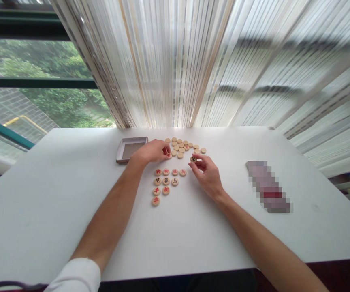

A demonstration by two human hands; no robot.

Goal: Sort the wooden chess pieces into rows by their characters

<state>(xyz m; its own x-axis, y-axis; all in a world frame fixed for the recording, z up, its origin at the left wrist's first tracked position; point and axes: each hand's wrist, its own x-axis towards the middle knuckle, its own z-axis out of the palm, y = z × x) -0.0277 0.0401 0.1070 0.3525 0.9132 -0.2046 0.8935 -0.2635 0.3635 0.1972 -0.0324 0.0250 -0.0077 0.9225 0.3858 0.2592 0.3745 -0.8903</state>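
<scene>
Round wooden chess pieces with red and black characters lie on a white table. A loose pile of pieces sits at the far middle. Nearer me, several pieces stand in short rows, face up. My left hand reaches to the pile's left edge, fingers pinched on a red-marked piece. My right hand is just right of the rows and holds a black-marked piece between thumb and fingertips.
A shallow grey box lid lies left of the pile, beside my left hand. A flat blurred object rests on the table's right side. Striped curtains and a window stand behind the far edge.
</scene>
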